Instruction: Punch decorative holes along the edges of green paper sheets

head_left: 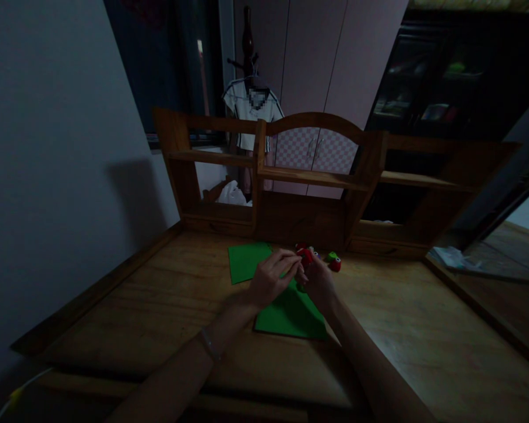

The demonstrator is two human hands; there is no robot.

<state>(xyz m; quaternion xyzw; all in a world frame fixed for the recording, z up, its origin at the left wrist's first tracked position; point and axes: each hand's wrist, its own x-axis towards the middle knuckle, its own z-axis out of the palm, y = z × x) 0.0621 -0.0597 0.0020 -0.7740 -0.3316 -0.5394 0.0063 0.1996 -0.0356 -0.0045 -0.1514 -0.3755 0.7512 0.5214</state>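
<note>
Over the green sheet my two hands meet. Wrapped around a small red toy, my right hand holds it up, partly hidden by the fingers. The fingertips of my left hand are pinched together at the toy's left side; what they grip is too small and dark to make out. A bit of something green shows under the hands. Beyond my right hand sit a little red toy with a white eye and a green one. More small toys are half hidden behind the hands.
A second green sheet lies on the wooden desk to the left. Along the desk's back stands a wooden shelf unit. A wall borders the left side, and a pale packet lies at the right.
</note>
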